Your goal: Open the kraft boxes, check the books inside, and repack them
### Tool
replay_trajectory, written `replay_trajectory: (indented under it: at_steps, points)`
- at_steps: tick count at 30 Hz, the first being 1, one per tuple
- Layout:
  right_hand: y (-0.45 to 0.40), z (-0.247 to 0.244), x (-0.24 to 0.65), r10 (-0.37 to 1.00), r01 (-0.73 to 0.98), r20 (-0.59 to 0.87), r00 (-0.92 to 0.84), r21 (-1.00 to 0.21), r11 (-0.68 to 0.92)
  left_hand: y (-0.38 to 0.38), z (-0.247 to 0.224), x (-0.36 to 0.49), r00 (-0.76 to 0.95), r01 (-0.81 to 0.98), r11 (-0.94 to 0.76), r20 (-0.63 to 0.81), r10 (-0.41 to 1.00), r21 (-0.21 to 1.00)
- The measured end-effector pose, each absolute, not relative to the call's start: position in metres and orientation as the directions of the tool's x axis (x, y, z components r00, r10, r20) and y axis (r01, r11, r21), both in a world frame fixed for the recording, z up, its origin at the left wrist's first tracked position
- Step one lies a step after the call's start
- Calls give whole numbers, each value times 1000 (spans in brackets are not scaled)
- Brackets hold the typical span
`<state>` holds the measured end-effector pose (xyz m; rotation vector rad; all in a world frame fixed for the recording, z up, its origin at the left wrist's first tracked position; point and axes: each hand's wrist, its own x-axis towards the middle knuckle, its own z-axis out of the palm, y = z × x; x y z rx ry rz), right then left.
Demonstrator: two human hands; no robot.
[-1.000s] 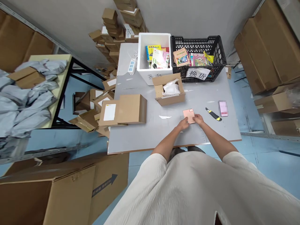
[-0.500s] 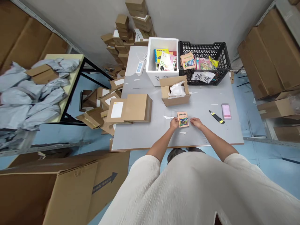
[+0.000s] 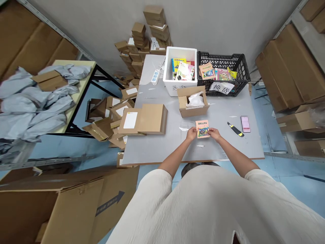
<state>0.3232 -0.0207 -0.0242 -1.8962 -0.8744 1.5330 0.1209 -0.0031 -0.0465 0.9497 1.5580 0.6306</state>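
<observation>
A small orange book (image 3: pixel 202 128) with a colourful picture on its cover is between my two hands, above the grey table (image 3: pixel 175 149). My left hand (image 3: pixel 192 133) grips its left edge. The lower right edge is pinched by my right hand (image 3: pixel 213 133). Just beyond the book stands an open cardboard box (image 3: pixel 193 111) with crumpled white wrapping (image 3: pixel 196 100) inside. Scraps of white paper (image 3: pixel 183 129) lie around my hands. Off to the right are a black and yellow box cutter (image 3: pixel 235 129) and a pink phone (image 3: pixel 245 124).
At the table's back stand a white foam box (image 3: pixel 179 88) and a black plastic crate (image 3: pixel 238 84), both holding books. Closed cardboard boxes (image 3: pixel 153 118) lie at the left, beside a power strip (image 3: pixel 155 77). Grey parcels (image 3: pixel 38 98) cover a side table; a big carton (image 3: pixel 76 213) stands lower left.
My right hand has moved left and taken hold of the book's right edge. The book's cover now faces me more fully. The whole view has shifted slightly.
</observation>
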Motion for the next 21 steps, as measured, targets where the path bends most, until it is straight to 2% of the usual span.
replay_trajectory:
  at_steps: [3,5,7,10,14,16,18,21]
  points:
    - [-21,-18,317,824,207,-536,182,-799,-565,-2,-42,128,-84,196,532,-526,846,824]
    - [-23,-13,310,874,306,-450,182,-819,-485,-3,-38,137,-21,93,543,-544,839,835]
    - [-26,-9,303,940,453,-313,139,-824,-341,-4,-36,147,95,-67,547,-540,836,835]
    - [-30,-2,294,993,655,-118,16,-749,-99,-2,-33,155,120,-224,513,-499,858,829]
    - [-29,1,291,991,717,-46,-129,-695,61,6,-33,146,24,-221,505,-513,858,834]
    - [-26,0,296,994,704,-49,-101,-709,37,8,-33,138,23,-229,513,-522,853,828]
    - [-22,-2,304,996,679,-88,30,-729,-84,8,-32,130,57,-250,524,-528,847,814]
    - [-16,-6,314,946,538,-277,170,-778,-324,6,-30,123,94,-269,543,-540,837,795]
